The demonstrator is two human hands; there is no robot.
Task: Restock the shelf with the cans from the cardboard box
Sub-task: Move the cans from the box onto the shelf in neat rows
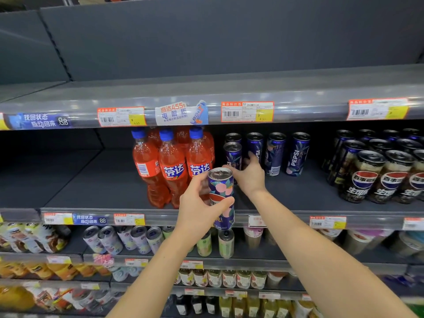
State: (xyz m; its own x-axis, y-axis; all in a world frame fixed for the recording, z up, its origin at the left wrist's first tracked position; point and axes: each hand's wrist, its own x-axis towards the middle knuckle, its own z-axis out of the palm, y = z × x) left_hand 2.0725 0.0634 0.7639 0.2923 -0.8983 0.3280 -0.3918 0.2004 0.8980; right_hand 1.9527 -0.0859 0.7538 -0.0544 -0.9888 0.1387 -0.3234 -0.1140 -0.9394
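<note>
Left hand (199,211): mine, curled round one purple can (221,191), thumb across its label.
Held can: roughly upright, tab end up, in the air in front of the middle shelf (103,184) and level with its front rail; not set down yet.
Right hand (249,176): reaches onto the shelf, fingers pointing at the standing cans, against the lower part of the front can (232,154). I cannot tell whether it grips.
Purple cans on shelf (275,153): five counted, four in a loose row and one more behind the leftmost.
Orange bottles (172,167): three blue-capped in front, just left of the purple cans, at least two more behind them.
Black cans (367,177): right end of the same shelf, well apart from the purple ones; three in the front row, several more behind, the count cut off by the frame edge.
Price tags (247,112): three orange-framed tags on the rail above.
</note>
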